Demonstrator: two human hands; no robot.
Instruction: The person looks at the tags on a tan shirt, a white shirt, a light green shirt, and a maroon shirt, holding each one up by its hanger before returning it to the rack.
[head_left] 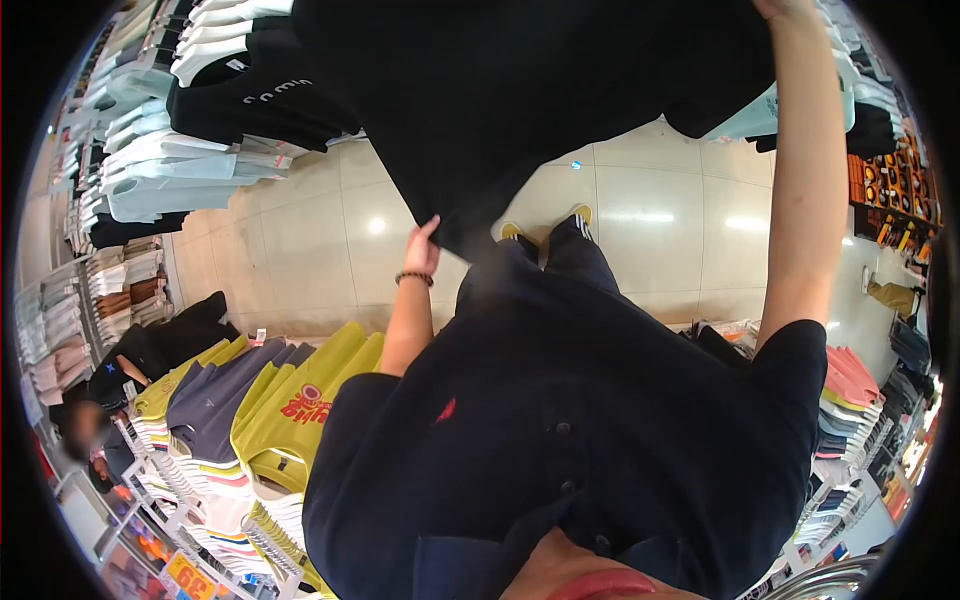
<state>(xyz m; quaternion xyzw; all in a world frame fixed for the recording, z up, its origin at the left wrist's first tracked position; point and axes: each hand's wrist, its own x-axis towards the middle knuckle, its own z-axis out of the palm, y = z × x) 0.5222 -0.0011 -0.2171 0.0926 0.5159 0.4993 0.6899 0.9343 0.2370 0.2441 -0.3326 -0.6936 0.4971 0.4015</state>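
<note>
You hold 1 black garment point(520, 90) spread in front of you, above the tiled floor point(300, 260); its upper part runs out of the top of the frame, so you cannot see its full shape or front. Your left hand point(424, 248) pinches its lower hem, fingers curled around the cloth, with 1 beaded bracelet point(414, 278) on that wrist. Your right hand point(772, 8) is raised at the garment's upper edge and is cut off by the frame, so you cannot tell how it grips. Below the hem, the yellow toes of your 2 shoes point(515, 230) peek out past your dark trousers. To your left, a rack carries yellow shirts point(300, 400) beside grey-blue shirts point(215, 400); too many overlap to count. A yellow price sign point(185, 578) below them reads 69, partly cut off. Stacks of folded shirts point(160, 170) fill the upper left shelves. 1 other person point(95, 425) stands at the far left, mostly hidden.
</note>
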